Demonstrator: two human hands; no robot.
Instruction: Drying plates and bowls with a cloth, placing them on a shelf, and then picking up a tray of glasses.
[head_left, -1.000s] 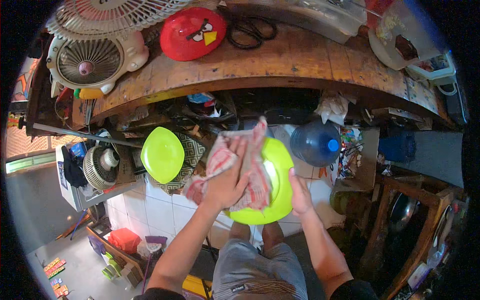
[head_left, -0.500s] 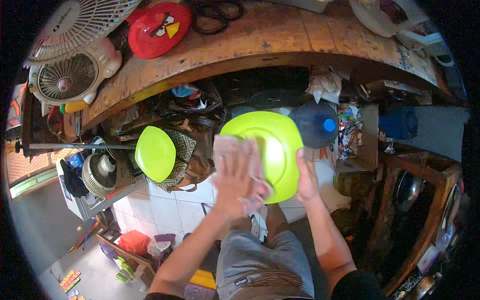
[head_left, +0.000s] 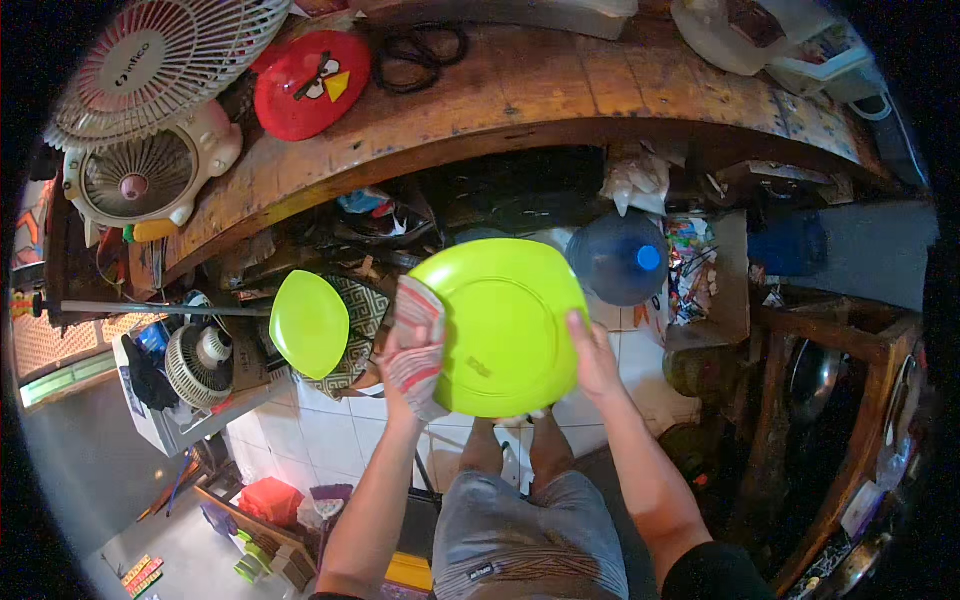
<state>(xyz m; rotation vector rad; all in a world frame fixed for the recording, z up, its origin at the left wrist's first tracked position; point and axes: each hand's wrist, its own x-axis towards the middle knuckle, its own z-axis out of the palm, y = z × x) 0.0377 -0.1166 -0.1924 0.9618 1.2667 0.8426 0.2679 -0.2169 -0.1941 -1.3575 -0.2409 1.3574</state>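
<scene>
In front of me is a lime-green plate, squarish with rounded corners, its face with a raised ring and a small faint mark turned up to me. My right hand grips its right edge, thumb on top and the other fingers mostly hidden. At the left edge, my left hand is closed on a pink-and-white striped cloth, which is folded over the plate's rim. Off to the left, a second lime-green plate rests on a stool-like seat with a patterned cover.
A wooden counter curves across the far side, bearing a red round item, a black cable and a fan. Beneath it are a blue water jug and a cardboard box. Another fan stands left.
The cloth, blurred over the plate's face before, is now at its left edge with my left hand. The plate has shifted slightly left and tilted, its glare gone. My right hand keeps its grip.
</scene>
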